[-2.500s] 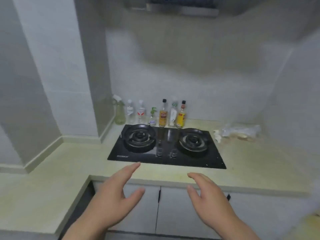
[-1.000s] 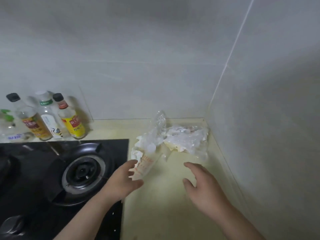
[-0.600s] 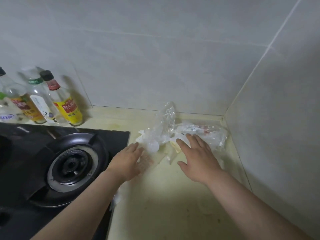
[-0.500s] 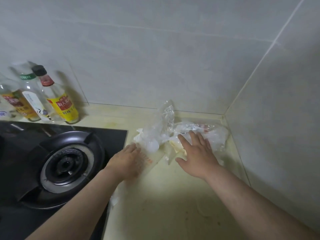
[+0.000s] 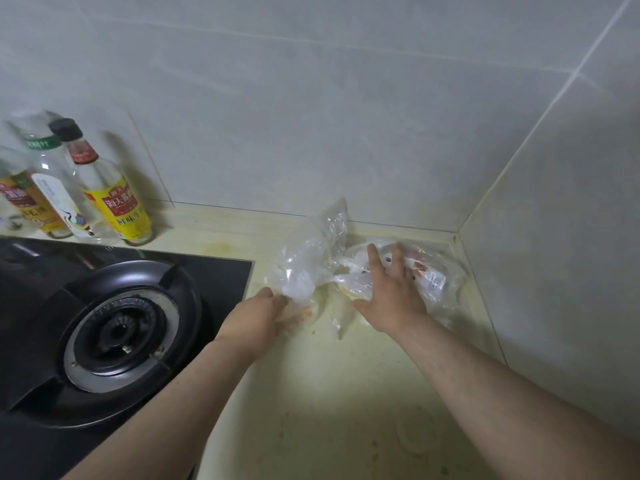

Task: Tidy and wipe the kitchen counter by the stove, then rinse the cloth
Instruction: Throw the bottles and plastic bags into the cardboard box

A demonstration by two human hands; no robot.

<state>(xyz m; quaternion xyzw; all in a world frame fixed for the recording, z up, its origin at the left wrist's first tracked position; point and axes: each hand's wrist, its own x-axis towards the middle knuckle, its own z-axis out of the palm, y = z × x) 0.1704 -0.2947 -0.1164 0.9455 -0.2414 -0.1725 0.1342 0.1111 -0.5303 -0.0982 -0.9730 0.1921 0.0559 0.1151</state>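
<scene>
Left hand (image 5: 258, 317) grips plastic bags (image 5: 311, 258); right hand (image 5: 389, 299) flat atop.

pale grey tiled walls (image 5: 346, 116), corner (image 5: 458, 233) at right

My left forearm (image 5: 180, 396) and right forearm (image 5: 485, 379) are bare to the frame's edge; left hand (image 5: 254, 318) and right hand (image 5: 391, 299) bare too.

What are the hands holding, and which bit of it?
The left hand grips the crumpled plastic bag by its near end, beside the stove. The right hand holds nothing: it rests flat on the corner packet.
</scene>
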